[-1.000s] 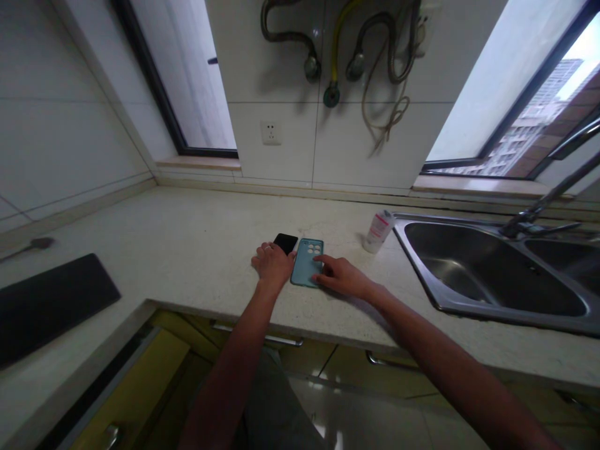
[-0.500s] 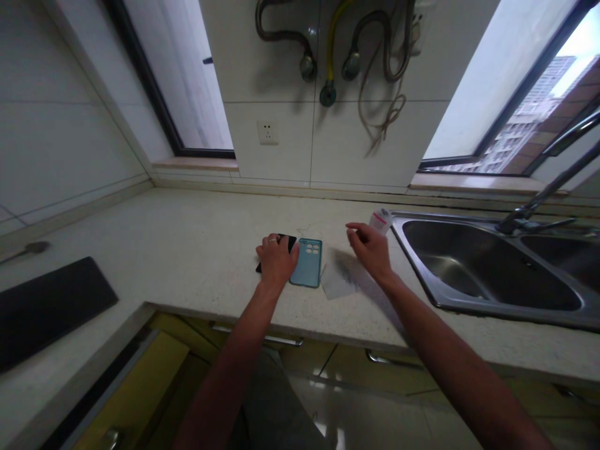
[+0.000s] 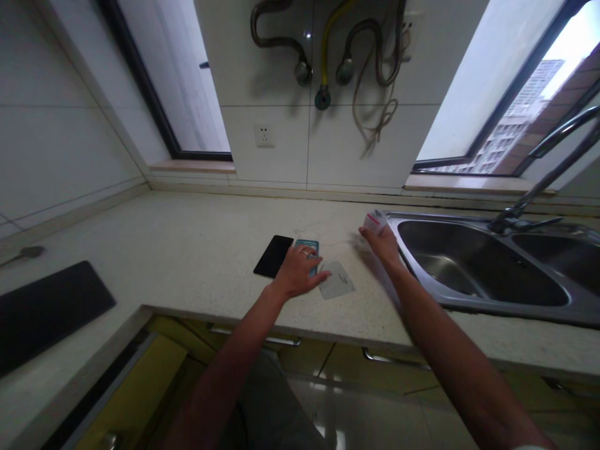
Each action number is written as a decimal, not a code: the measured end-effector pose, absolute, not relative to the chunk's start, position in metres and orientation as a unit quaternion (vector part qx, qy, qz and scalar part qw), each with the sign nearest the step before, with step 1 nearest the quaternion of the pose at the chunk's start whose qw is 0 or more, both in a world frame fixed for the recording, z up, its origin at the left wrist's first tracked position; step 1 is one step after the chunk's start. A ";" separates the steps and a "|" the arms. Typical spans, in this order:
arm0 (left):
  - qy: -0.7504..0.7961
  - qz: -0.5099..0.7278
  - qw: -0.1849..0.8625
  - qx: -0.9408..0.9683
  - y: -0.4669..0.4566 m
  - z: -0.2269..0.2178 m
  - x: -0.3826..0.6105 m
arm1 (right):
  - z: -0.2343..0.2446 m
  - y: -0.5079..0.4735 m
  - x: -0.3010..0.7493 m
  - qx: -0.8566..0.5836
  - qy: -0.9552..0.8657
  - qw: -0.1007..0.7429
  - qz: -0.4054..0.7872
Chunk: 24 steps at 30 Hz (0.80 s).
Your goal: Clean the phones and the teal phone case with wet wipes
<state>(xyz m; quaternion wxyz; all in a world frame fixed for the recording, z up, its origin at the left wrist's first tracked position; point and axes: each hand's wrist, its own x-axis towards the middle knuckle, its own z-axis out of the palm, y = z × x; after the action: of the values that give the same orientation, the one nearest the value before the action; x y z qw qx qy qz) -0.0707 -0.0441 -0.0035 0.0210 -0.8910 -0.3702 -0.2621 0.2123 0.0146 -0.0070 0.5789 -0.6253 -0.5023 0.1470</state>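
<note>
My left hand (image 3: 299,272) is open with its fingers apart, over the teal phone case (image 3: 307,242) and covering most of it. Its thumb reaches the edge of a flat translucent sheet (image 3: 336,281). To the left of that hand, a black phone (image 3: 274,255) lies flat on the counter. Beside the sink, my right hand (image 3: 382,245) is closed at a small clear zip bag (image 3: 376,220) with a red stripe. The fingertips there are partly hidden.
A steel double sink (image 3: 424,284) with a faucet (image 3: 515,215) is set into the counter (image 3: 201,250) on the right. At far left lie a dark flat board (image 3: 54,306) and a dark utensil (image 3: 30,252). A socket (image 3: 264,135) and pipes are on the wall.
My left hand has moved right, off the black phone and onto the phone case. My right hand has shifted slightly right and closed at the zip bag.
</note>
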 end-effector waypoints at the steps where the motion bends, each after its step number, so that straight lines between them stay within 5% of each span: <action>1: -0.356 -0.255 0.016 -0.899 -0.045 -0.004 -0.068 | -0.007 0.013 0.210 -0.637 -0.489 0.577 0.149; 6: -0.344 -0.232 0.007 -0.910 -0.044 -0.007 -0.058 | 0.000 0.010 0.205 -0.630 -0.431 0.618 0.188; 11: -0.357 -0.316 -0.065 -0.877 -0.043 -0.003 -0.056 | 0.005 0.017 0.199 -0.477 -0.303 0.737 0.371; 19: -0.424 -0.500 -0.520 -0.547 -0.018 0.009 -0.013 | 0.014 -0.002 0.161 -0.289 -0.319 0.718 0.548; 24: -0.387 -0.506 -0.598 -0.487 -0.011 0.015 0.003 | 0.010 -0.009 0.144 -0.253 -0.333 0.698 0.581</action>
<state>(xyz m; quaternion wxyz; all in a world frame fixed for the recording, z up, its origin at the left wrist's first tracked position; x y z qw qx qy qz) 0.0035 -0.0108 0.0147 -0.5976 -0.4869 -0.3871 -0.5060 0.1441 -0.0094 0.0102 0.6984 -0.2525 -0.3328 0.5811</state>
